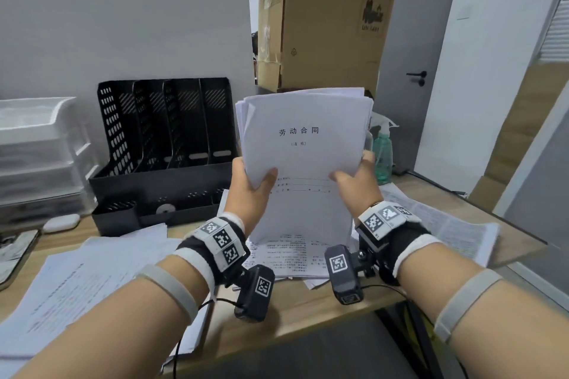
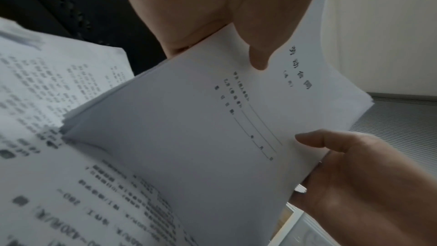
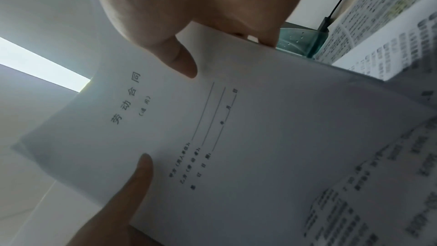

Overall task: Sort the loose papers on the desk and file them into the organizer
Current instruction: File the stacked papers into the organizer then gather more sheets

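Observation:
A stack of white papers (image 1: 303,160) stands upright above the desk, its front sheet a cover page with a short printed title. My left hand (image 1: 251,183) grips its left edge, thumb on the front. My right hand (image 1: 357,180) grips the right edge the same way. The left wrist view shows the stack (image 2: 189,128) with my left thumb (image 2: 256,57) pressed on it. In the right wrist view the cover page (image 3: 236,137) sits under my right thumb (image 3: 179,61). The black file organizer (image 1: 166,144), with several upright slots, stands behind and left of the stack.
Loose printed sheets (image 1: 80,283) cover the desk at the left, more (image 1: 289,258) lie under my wrists, and a printed spread (image 1: 443,224) lies at the right. White stacked trays (image 1: 37,144) stand far left, a cardboard box (image 1: 326,21) behind, a green spray bottle (image 1: 383,157) beside it.

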